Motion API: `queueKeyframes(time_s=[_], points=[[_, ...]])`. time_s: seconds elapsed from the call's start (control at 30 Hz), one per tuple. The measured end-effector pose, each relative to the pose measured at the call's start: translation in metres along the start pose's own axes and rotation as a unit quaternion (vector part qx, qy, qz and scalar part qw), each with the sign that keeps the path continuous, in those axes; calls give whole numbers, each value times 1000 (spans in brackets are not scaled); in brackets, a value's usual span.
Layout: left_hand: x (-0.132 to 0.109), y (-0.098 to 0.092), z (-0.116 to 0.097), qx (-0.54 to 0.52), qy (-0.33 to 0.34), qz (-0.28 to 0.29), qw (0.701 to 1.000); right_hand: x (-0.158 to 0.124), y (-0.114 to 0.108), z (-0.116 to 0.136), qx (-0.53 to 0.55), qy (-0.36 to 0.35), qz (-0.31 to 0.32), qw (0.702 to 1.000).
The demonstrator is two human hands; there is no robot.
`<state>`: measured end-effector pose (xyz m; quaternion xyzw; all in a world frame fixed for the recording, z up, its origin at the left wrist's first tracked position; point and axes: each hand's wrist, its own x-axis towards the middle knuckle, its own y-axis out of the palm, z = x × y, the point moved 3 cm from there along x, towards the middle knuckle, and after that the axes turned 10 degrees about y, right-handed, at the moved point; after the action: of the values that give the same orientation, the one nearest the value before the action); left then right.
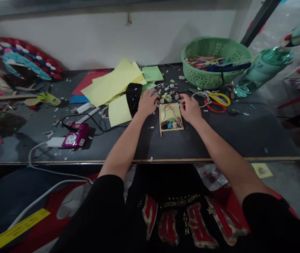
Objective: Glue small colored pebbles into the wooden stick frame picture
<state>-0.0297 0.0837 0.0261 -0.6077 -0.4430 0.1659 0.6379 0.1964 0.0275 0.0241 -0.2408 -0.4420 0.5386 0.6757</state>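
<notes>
A small yellow card framed with wooden sticks [171, 117] lies on the black table [218, 140], with a red thread outline on it and coloured pebbles along its lower edge. My left hand [147, 104] rests just left of the card's top, fingers curled near a few loose pebbles [168, 97]. My right hand [190, 108] sits at the card's upper right corner, fingertips pinched together on the frame's edge or on something too small to make out.
Yellow and green paper sheets [114, 86] and a black object lie to the left. A green basket [214, 61] of sticks, scissors [217, 102] and a green bottle [264, 66] stand at the right. A pink power strip [76, 137] with cables is at front left.
</notes>
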Motion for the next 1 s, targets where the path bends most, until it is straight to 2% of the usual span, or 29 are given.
queueKeyframes(time_s=[0.2, 0.47, 0.63, 0.8, 0.9, 1.0], points=[[-1, -4, 2, 30, -31, -50, 998, 0, 1, 2, 8, -5, 12, 1000], [5, 5, 6, -39, 14, -82, 996, 0, 3, 2, 6, -3, 21, 1000], [6, 4, 11, -42, -17, -65, 997, 0, 1, 3, 2, 4, 25, 1000], [4, -12, -1, -26, 35, -64, 997, -1, -5, 10, 77, 0, 9, 997], [3, -18, -22, -68, 75, -88, 991, -3, -2, 16, 235, 41, 30, 971], [2, -16, -46, -121, 117, -130, 977, -5, 9, 20, 426, 120, 104, 891]])
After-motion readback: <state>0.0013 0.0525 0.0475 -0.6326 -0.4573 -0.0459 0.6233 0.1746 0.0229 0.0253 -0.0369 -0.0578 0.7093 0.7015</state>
